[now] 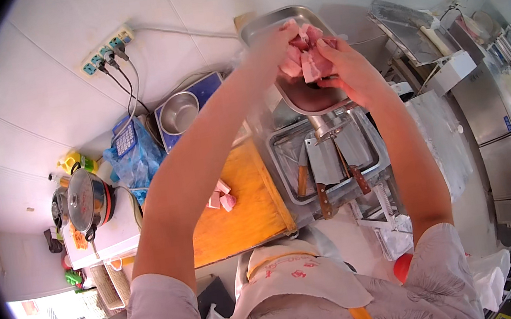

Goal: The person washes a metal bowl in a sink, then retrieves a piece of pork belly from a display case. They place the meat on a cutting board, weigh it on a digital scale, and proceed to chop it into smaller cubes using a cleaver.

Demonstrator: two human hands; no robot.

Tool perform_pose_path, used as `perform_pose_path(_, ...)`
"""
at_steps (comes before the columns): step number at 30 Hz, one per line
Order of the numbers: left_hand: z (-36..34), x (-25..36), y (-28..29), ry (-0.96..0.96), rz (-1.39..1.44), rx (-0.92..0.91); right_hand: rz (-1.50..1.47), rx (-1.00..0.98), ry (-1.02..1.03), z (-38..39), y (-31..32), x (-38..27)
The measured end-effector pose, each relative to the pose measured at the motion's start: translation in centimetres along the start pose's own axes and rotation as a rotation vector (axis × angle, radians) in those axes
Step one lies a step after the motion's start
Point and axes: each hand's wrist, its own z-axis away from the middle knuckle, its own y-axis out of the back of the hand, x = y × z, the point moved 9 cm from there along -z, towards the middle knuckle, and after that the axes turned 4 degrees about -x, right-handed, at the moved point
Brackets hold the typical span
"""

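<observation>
Several chunks of raw pink meat [311, 59] are bunched between my two hands, over the steel feed pan [311, 101] of a meat grinder. My left hand [278, 42], partly blurred, cups the pile from the left. From the right, my right hand [351, 71] grips it with curved fingers. Below the pan juts the grinder's metal outlet [327, 126], above a metal tray. A few more meat pieces [223, 198] lie on the yellow cutting board [245, 227], partly behind my left forearm.
In the metal tray [297, 194] lie a broad cleaver [326, 161] and knives with wooden handles. A steel bowl [179, 113] sits on a blue-edged scale at the left, near a blue plastic bag [137, 156] and a lidded pot [85, 195]. A power strip [106, 50] hangs on the wall.
</observation>
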Motion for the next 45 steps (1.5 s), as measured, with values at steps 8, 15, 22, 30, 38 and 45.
perform_pose_path(8,-1.0,0.5,-1.4,-0.033,-0.849,0.018,1.065,0.269,0.387,1.4,1.2,-1.8)
perform_pose_path(15,-2.0,-0.3,-0.7,-0.127,-1.35,0.132,1.252,0.483,0.39,3.6,-0.1,-3.2)
perform_pose_path(22,15.8,5.7,7.9,-0.234,-1.024,0.411,1.196,0.373,0.612,1.3,1.0,-8.2)
perform_pose_path(30,40.6,-26.5,23.0,0.447,-0.647,0.671,1.615,-0.137,0.075,-18.1,-5.7,-6.2)
perform_pose_path(38,49.8,-31.4,21.9,0.51,-0.329,0.861,1.165,-0.289,0.055,-21.2,-4.3,-5.5)
perform_pose_path(45,47.0,-29.6,22.2,0.353,-0.754,0.842,1.101,-0.387,0.164,-18.7,-5.2,-12.4)
